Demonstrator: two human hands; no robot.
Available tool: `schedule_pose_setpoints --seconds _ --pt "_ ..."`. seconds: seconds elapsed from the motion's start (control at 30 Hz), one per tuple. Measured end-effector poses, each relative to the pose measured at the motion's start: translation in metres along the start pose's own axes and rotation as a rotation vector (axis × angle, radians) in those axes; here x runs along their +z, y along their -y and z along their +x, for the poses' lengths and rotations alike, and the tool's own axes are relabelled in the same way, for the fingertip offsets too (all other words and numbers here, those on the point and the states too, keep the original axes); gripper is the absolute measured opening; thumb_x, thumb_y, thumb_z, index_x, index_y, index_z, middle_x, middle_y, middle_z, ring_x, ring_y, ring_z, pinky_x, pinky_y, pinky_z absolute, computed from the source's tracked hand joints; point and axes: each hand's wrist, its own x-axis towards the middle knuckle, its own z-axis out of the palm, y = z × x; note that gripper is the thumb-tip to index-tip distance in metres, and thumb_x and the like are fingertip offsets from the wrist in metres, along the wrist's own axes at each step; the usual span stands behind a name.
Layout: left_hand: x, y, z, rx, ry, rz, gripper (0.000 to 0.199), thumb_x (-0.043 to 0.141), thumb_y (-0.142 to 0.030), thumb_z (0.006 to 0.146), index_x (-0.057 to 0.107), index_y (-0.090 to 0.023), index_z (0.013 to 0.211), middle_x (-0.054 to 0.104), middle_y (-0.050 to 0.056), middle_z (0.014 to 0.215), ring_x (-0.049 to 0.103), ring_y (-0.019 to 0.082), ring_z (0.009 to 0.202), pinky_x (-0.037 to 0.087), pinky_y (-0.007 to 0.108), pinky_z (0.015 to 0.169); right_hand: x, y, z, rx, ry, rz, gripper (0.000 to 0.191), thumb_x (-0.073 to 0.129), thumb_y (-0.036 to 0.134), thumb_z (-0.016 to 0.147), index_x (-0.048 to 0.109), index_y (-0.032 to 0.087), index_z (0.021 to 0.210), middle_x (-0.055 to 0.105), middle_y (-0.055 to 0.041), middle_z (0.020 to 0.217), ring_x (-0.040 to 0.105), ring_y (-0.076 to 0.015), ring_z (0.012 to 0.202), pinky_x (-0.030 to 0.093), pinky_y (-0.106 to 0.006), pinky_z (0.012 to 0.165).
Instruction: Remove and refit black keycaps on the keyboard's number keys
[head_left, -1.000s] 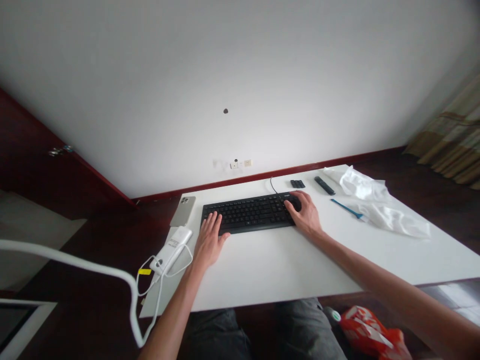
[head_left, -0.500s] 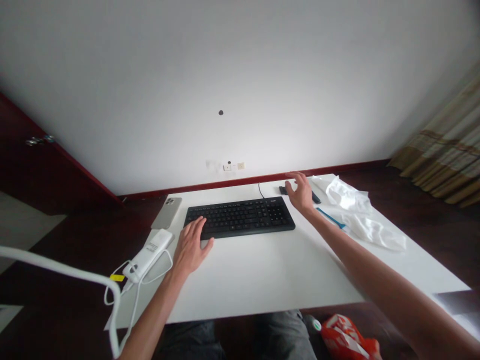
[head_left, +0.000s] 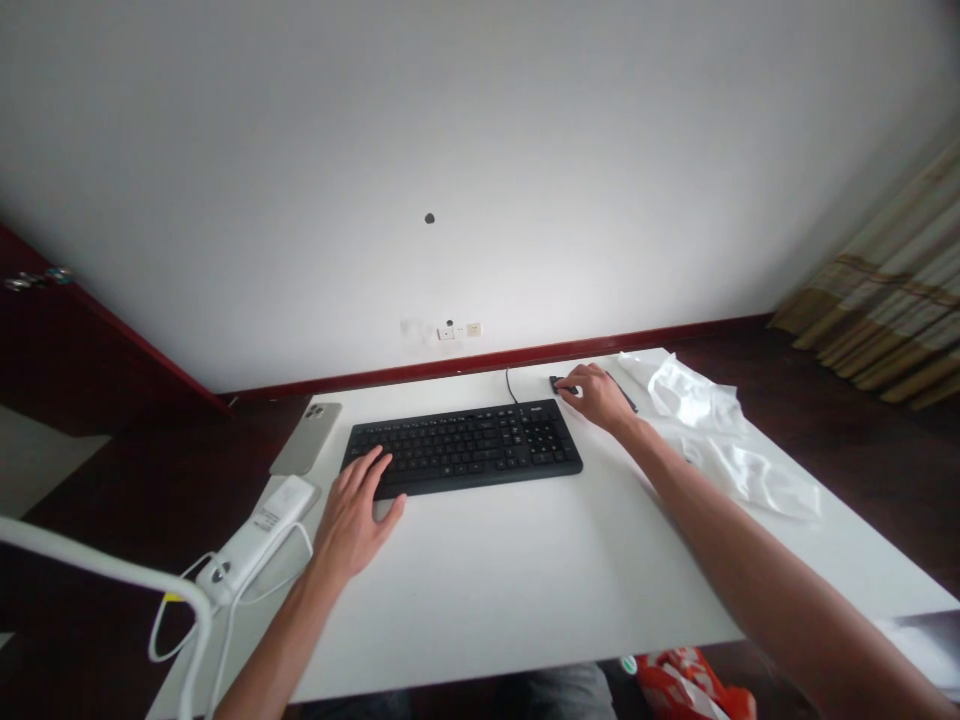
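A black keyboard (head_left: 461, 447) lies on the white table (head_left: 480, 570), its thin cable running off the back. My left hand (head_left: 356, 510) rests at its left front corner, fingers spread and lying over the edge keys. Beyond the keyboard's right end, my right hand (head_left: 598, 395) reaches down with bent fingers closed on a slim black tool (head_left: 559, 384). The tool's blocky end shows left of the fingers; the palm hides its middle, so its exact kind cannot be made out.
A phone (head_left: 307, 438) and a white power strip (head_left: 259, 535) with cords lie at the left. Crumpled white plastic wrapping (head_left: 697, 395) covers the right side. A white curved tube (head_left: 112, 560) crosses the lower left. A red bag (head_left: 690, 685) is below the front edge.
My right hand has come down and its fingers have closed on the black tool. My left hand stays at the keyboard's corner. The view has shifted slightly.
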Motion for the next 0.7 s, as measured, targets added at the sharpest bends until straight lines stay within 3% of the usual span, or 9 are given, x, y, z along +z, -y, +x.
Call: schedule_pose_setpoints --seconds 0.27,0.53,0.7 --pt "0.003 0.002 -0.001 0.006 -0.013 0.019 0.060 0.059 -0.048 0.098 0.047 -0.025 0.151 0.049 0.011 0.158 0.051 0.034 0.140 0.043 0.055 0.116 -0.002 0.003 0.000 0.035 0.041 0.035 0.025 0.063 0.037 0.091 0.084 0.026 0.098 0.077 -0.0095 0.098 0.064 -0.0324 0.096 0.054 -0.049 0.089" --pt "0.001 0.000 -0.001 -0.012 -0.008 0.022 0.058 0.061 -0.049 0.097 0.049 -0.024 0.148 0.051 0.011 0.157 0.052 0.033 0.138 0.043 0.053 0.116 -0.027 0.018 0.000 -0.036 0.127 -0.010 0.017 0.064 0.027 0.087 0.079 0.025 0.080 0.077 -0.0078 0.091 0.065 -0.0298 0.092 0.052 -0.042 0.081" --pt "-0.001 -0.002 -0.001 -0.012 -0.009 0.035 0.058 0.061 -0.049 0.097 0.049 -0.023 0.148 0.051 0.011 0.157 0.052 0.033 0.138 0.043 0.052 0.116 -0.043 0.016 -0.004 0.068 0.176 -0.020 0.010 0.067 0.027 0.081 0.076 0.026 0.077 0.076 -0.0028 0.078 0.067 -0.0236 0.072 0.050 -0.036 0.071"
